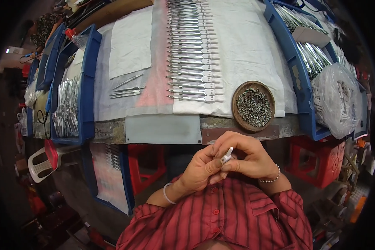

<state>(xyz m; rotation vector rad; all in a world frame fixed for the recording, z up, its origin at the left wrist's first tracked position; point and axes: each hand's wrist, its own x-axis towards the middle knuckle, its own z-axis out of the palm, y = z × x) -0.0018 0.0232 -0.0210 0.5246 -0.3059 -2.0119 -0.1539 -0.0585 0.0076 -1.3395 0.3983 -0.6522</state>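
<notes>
Close in front of my chest, just off the table's near edge, my left hand (201,167) and my right hand (246,157) meet. Between their fingertips is a small white plastic piece (227,155) with a narrow peg pointing up and away. Both hands pinch it; its lower part is hidden by the fingers. Nearest to the hands on the table is a round wooden bowl (236,114) of small metal screws or pins. Beyond lies a long row of slim metal tools (191,79) with white plastic ends, resting on white cloth.
Several loose slim metal pieces (127,92) lie on the left cloth. Blue bins (87,83) of metal parts stand at left; another blue bin (298,79) at right holds metal parts and a clear bag (339,100) of white pieces. Red stools (321,160) sit under the table.
</notes>
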